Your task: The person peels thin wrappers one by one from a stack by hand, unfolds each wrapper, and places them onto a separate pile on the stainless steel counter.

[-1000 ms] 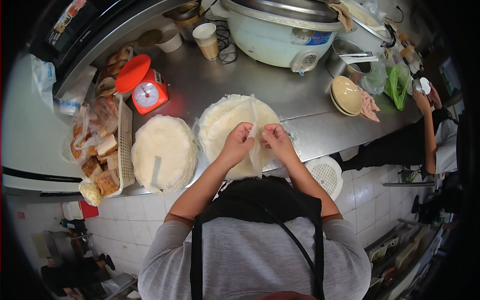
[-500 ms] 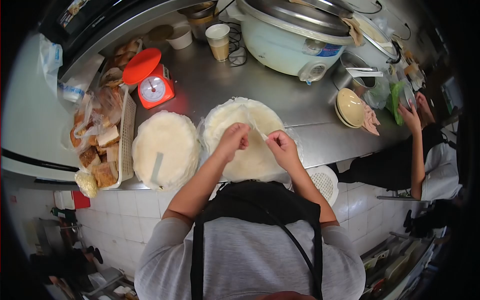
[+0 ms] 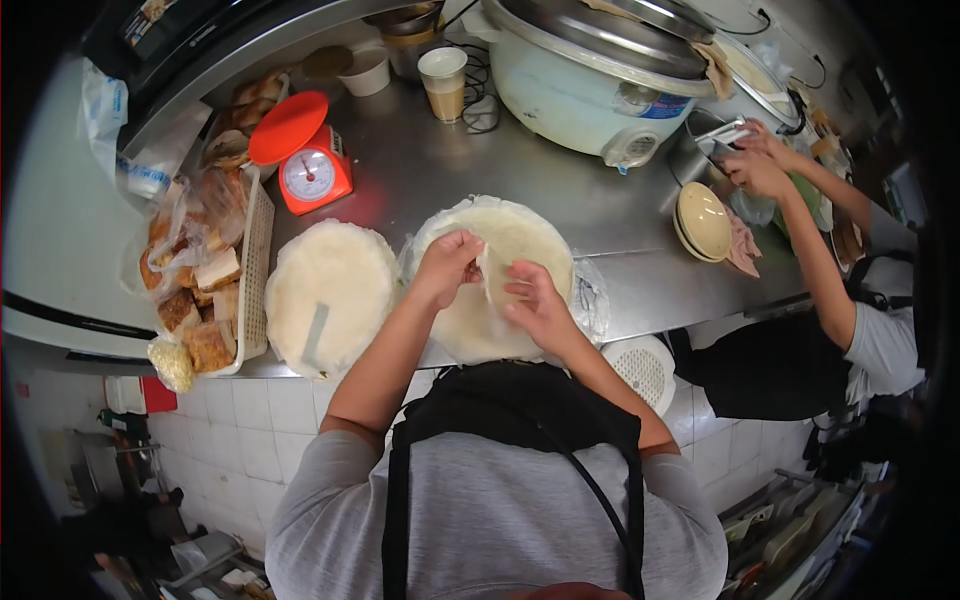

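Sheet: a thin, pale sheet [image 3: 488, 278] stood partly raised as a narrow fold over the middle of the round stack [image 3: 465, 332], straight before the person's apron [image 3: 515, 410].
Peeling: the step in hand looked like parting one sheet from those beneath it; how much was free could not be told.
Next pull: it seemed to call for a steady hold on the fold and a light touch from the other hand, since so thin a sheet could tear.
Left hand: the left hand [image 3: 452, 268] pinched the fold's upper edge between thumb and curled fingers, knuckles up.
Right hand: the right hand [image 3: 538, 305] was blurred, its fingers loosely spread and turned inward beside the fold; whether they touched it could not be told.
Forearms: both angled in from bent elbows, the hands close together but apart.
Second stack: another stack [image 3: 340, 270] lay just beyond the left forearm, a grey strip [image 3: 315, 335] on top.
Counter: farther out on the steel counter [image 3: 410, 175] stood a red scale [image 3: 306, 176], a cup [image 3: 444, 88] and a large cooker [image 3: 570, 95].
Co-worker: at the right, another person's hands [image 3: 757, 165] were at a metal pot [image 3: 688, 155].
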A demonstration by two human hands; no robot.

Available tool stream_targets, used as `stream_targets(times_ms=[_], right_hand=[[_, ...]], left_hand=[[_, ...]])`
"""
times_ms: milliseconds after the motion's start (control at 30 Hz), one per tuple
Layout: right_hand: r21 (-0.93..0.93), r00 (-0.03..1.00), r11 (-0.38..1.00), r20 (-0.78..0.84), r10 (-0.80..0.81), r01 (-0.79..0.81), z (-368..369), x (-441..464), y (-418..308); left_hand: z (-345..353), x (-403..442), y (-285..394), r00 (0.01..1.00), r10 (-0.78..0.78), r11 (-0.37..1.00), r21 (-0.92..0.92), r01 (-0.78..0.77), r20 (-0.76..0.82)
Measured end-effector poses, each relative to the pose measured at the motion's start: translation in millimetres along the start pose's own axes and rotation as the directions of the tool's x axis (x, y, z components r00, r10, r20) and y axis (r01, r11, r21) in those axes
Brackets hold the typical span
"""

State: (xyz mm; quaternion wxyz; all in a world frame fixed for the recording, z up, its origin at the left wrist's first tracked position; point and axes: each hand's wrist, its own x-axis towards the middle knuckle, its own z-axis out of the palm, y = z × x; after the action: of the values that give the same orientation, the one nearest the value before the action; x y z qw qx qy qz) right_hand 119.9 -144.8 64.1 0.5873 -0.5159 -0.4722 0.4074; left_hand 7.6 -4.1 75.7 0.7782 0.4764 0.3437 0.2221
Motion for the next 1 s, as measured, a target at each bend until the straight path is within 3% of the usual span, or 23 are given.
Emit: stream_targets(times_ms=[67,133,233,333,367,467,600,633,733,833,900,967,1000], right_hand=[[0.301,0.998,0.953,0.064,0.029,-0.047,12,21,-11],[0.426,0.998,0.903,-0.047,-0.041,0.057,21,34,-25],[0.621,0.988,0.776,-0.156,-0.017,0.111,21,34,-39],[0.716,0.982,0.696,-0.162,0.095,0.051,12,16,-26],[0.733,0.978,0.68,-0.154,0.138,0.02,7,6,-16],[0.673,0.922,0.736,-0.232,0.311,-0.079,-16,-26,14],[0.652,0.923,0.729,-0.116,0.367,-0.207,-47,-37,19],[0.597,0.848,0.734,-0.162,0.504,-0.322,-41,-26,8],[0.813,0.858,0.51,-0.024,0.513,-0.282,-19,6,-21],[0.968,0.983,0.245,0.017,0.184,-0.063,3,50,-17],[1.0,0.998,0.013,-0.007,-0.065,0.008,6,68,-22],[0.957,0.992,0.282,0.039,0.118,-0.071,2,70,-28],[0.905,0.975,0.404,0.047,0.216,-0.133,-1,67,-29]], left_hand=[[14,5,18,0.996,0.083,0.992,0.093,-0.085,0.025],[34,10,48,0.984,0.163,0.947,0.269,-0.178,0.075],[59,9,88,0.882,0.298,0.622,0.627,-0.47,0.365],[78,14,78,0.818,0.214,0.299,0.762,-0.575,0.534],[82,19,60,0.82,0.16,0.291,0.767,-0.571,0.55],[85,29,-3,0.824,0.046,0.581,0.656,-0.482,0.564],[82,12,21,0.882,-0.143,0.848,0.516,-0.125,0.449],[78,9,37,0.886,-0.146,0.887,0.455,-0.08,0.44],[77,6,71,0.845,-0.091,0.901,0.405,-0.155,0.527],[94,10,78,0.822,-0.055,0.917,0.355,-0.184,0.567],[104,6,86,0.864,0.061,0.861,0.411,-0.298,0.499],[100,9,84,0.87,0.162,0.786,0.471,-0.399,0.466],[93,14,74,0.885,0.123,0.738,0.555,-0.383,0.448]])
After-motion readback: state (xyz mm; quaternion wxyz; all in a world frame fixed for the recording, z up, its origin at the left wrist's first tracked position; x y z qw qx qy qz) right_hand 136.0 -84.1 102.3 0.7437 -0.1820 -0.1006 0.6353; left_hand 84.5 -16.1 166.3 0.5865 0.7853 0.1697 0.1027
